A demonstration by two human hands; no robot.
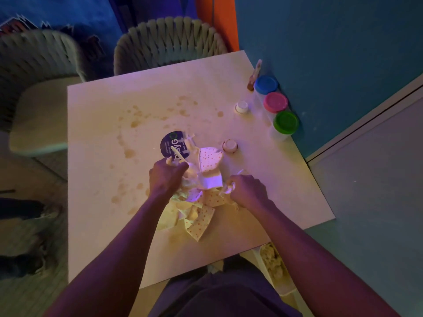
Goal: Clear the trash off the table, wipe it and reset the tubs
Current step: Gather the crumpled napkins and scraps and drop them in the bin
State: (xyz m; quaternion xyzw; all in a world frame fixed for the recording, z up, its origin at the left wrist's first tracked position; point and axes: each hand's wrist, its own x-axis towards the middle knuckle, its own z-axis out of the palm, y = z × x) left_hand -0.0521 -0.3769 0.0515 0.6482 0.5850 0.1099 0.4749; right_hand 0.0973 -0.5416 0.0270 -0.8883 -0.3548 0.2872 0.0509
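Both hands close on the trash [201,202] mid-table: left hand [166,177] fisted round spoon [179,154] and scraps, right hand [248,191] round a wad. Best sweep everything together, lid [169,144] beyond included. Tubs [275,102] stand far right of it.

Blue tub lid [266,84], pink lid [275,102], green lid [286,122]; red-dotted napkins [201,221].
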